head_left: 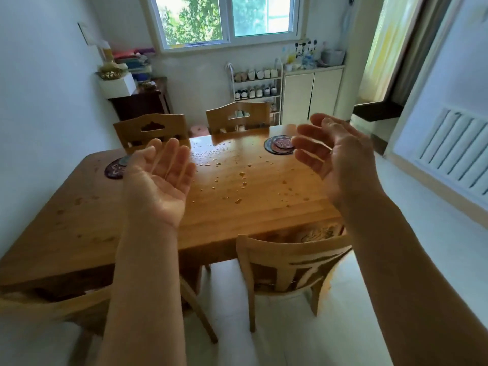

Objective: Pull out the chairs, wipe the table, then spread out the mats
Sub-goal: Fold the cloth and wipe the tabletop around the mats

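Both hands, left (161, 180) and right (340, 165), hover empty, grip relaxed, above the crumb-strewn table (237, 207).

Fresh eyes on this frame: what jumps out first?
Two bare hands, left hand and right hand, held open and palm-up over the honey-coloured wooden dining table, holding nothing. Next, the scattered water droplets across the tabletop's middle. Then the dark round patterned mats stacked at the far right edge.

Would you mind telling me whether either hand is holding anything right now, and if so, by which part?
Nothing is held. The left hand and right hand are both open, palms up, raised above the table, with no grip on anything.
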`<state>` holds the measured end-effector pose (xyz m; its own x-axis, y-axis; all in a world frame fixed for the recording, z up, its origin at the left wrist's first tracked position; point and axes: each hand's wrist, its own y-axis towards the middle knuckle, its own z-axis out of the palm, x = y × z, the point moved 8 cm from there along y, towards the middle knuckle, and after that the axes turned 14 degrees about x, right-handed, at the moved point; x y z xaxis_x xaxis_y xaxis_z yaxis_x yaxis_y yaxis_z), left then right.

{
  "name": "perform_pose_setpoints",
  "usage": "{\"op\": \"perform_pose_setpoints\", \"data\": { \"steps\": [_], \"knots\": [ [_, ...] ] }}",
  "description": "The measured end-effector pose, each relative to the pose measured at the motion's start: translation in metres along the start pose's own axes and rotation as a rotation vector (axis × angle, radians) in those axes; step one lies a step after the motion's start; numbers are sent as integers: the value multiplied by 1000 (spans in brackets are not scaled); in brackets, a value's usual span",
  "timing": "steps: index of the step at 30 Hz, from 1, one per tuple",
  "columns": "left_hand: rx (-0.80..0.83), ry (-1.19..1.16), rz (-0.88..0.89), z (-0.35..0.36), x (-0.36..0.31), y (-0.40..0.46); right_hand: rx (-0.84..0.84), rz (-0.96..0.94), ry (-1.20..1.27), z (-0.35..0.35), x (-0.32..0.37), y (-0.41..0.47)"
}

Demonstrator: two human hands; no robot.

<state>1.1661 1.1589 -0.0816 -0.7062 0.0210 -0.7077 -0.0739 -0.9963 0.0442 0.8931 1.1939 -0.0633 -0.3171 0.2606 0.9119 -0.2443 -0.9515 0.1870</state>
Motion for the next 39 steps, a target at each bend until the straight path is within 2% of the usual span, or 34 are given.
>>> {"op": "perform_pose_setpoints", "data": {
  "steps": [6,13,20,28,34,39],
  "knots": [
    [147,35,16,93,72,23,-116,-76,23,-111,45,9],
    [266,-66,-131,231,211,59,-246,-106,-53,-285,116,30],
    [282,-95,-177,342,319,89,-279,-132,-41,-420,177,65],
    [226,-71,-115,389,382,163,-253,-133,-11,-505,181,163],
    [174,-85,-57,416,420,264,-181,-95,-19,-550,171,286],
    [182,-106,-17,467,449,358,-134,-112,-55,-575,187,399]
  ]
}}
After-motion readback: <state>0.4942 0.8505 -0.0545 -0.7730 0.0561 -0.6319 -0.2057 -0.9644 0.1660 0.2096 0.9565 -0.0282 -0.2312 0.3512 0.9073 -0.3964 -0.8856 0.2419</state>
